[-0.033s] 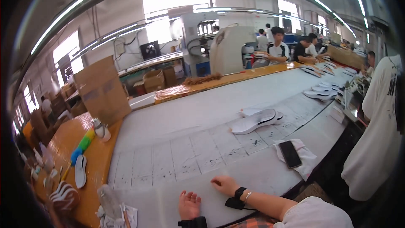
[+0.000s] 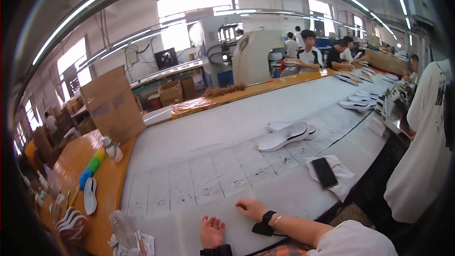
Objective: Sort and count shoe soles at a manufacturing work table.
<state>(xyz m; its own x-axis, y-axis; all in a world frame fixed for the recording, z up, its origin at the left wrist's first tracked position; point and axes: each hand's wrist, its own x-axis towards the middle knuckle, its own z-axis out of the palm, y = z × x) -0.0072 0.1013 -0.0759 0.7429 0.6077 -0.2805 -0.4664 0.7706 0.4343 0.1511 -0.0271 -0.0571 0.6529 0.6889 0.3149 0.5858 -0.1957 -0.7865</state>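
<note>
Palm up near the table's front edge lies my left hand (image 2: 212, 232), its fingers loosely bent and apart, with nothing in it. My right hand (image 2: 251, 209) rests on the white table (image 2: 189, 137) just beyond and to the right, fingers curled inward; I see no object in them. A dark watch (image 2: 268, 217) and a pale bracelet (image 2: 278, 221) circle that wrist. Farther out, white shoe soles (image 2: 284, 136) lie together on the ruled part of the surface. To the right of my hands, a dark phone (image 2: 324, 173) lies on a white cloth (image 2: 344, 180).
On the left, an orange-brown side table (image 2: 111, 194) holds a single sole (image 2: 90, 196), a bottle (image 2: 113, 150) and a plastic-covered bundle. A cardboard sheet (image 2: 113, 104) stands behind. More soles (image 2: 358, 104) lie far right. A person in white (image 2: 419, 147) is close on the right; others work beyond.
The view has shifted very slightly. My hands and the soles hold the same places on the table.
</note>
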